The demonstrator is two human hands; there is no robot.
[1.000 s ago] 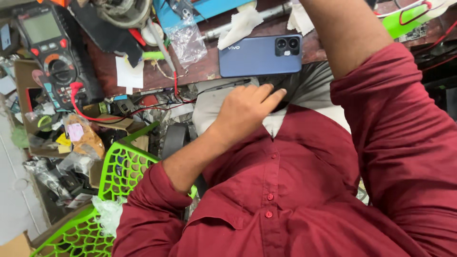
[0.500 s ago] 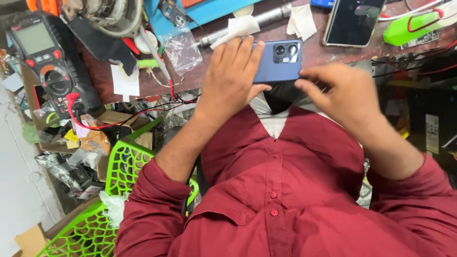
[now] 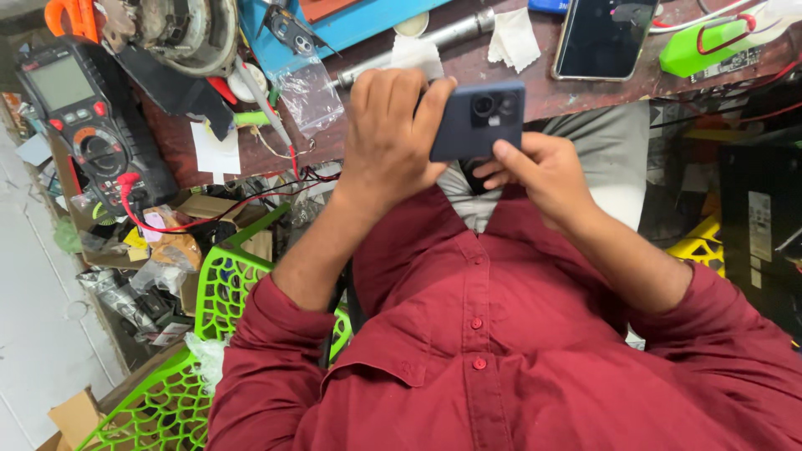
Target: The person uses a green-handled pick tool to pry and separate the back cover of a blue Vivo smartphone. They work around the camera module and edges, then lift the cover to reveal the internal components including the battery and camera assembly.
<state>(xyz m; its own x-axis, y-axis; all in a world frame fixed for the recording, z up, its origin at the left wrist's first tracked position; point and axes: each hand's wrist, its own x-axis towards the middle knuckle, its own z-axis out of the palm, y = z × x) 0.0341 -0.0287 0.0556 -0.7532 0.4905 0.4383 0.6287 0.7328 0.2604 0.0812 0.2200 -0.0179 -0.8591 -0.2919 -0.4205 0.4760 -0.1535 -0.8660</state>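
A slate-blue rectangular smartphone [image 3: 478,119], back side up w/ its twin camera lenses showing, sits at about 12 o'clock in the view, held just over the near edge of a dark reddish-brown wooden workbench [image 3: 576,96], above the person's lap. The left hand [image 3: 391,138] wraps the phone's left end, fingers curled tight around it. The right hand [image 3: 539,171] supports from below at about 5 o'clock of the phone, thumb pressed on the lower edge, other fingers tucked under; both hands are closed on the phone.

To do this well, judging from the grip: keep both thumbs off the lenses, hold the phone level & close to the body, so a slip lands on the maroon shirt, not the floor.

At 1 o'clock of the phone a second black glossy phone [image 3: 603,38] lies face up on the bench. Far off at 9 o'clock rests a black-and-red digital multimeter [image 3: 88,125] w/ a red lead. At 7 o'clock, lower left, stands a bright green plastic lattice basket [image 3: 219,292]. A clear plastic bag [image 3: 307,90] lies at 10 o'clock.
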